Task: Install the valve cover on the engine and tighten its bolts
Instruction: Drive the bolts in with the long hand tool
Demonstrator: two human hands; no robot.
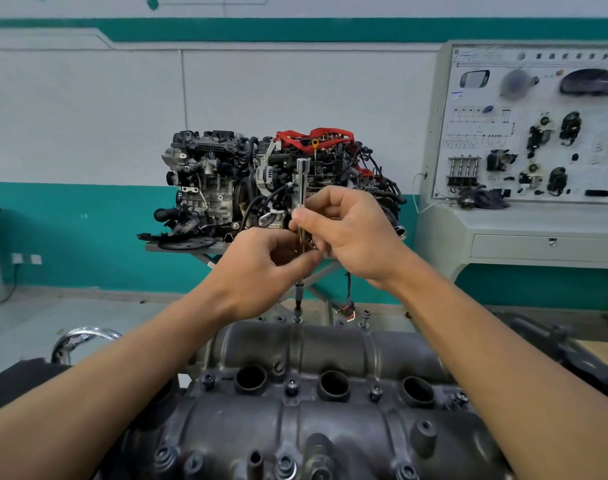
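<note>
Your left hand [261, 268] and right hand [351, 233] both grip the long chrome steel socket driver [301, 181], which stands upright between them. The right hand pinches the shaft with its fingers and thumb. The left hand curls round it just below, with its thumb against the right hand's fingers.

The driver's dark socket tip [298, 293] pokes out under your left hand. It sits directly above a small silver flanged bolt [297, 318] at the far edge of the dark grey ribbed metal valve cover [330, 344] (whether socket and bolt actually touch is hard to tell). The cover lies flat right in front of you and fills the lower frame. Three round black plug wells [333, 384] run in a row across its middle. A second raised bolt [365, 317] stands to the right along the same far edge.

Beyond, a black-and-silver display engine with red parts [226, 181] sits on a grey stand. A pale grey training panel [531, 133] stands against the wall at right.
</note>
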